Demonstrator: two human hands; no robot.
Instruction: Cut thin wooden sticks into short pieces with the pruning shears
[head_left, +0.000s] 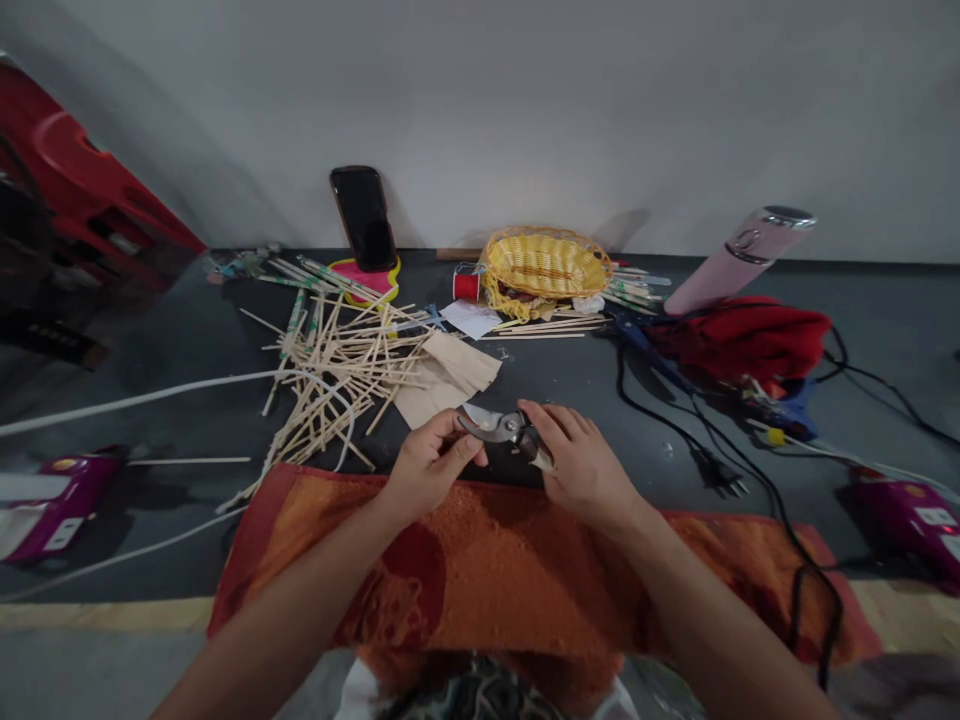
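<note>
My right hand [589, 462] is wrapped around the handles of a pair of pruning shears [499, 427], whose curved metal jaws point left and stand apart. My left hand [431, 465] is at the jaws, thumb and fingers pinched together. What lies between those fingers, if anything, is too small to make out. Both hands are above the far edge of an orange towel [510, 550]. Just beyond them lie tan paper-like sheets [450, 370] and a loose heap of thin wooden sticks [337, 365].
Along the wall stand a phone [364, 215], a red thread spool [466, 287], a yellow woven basket [547, 265] and a leaning pink flask [739, 260]. To the right are red cloth [750, 340] and a black cord with a plug [720, 475]. A purple box [75, 500] sits left.
</note>
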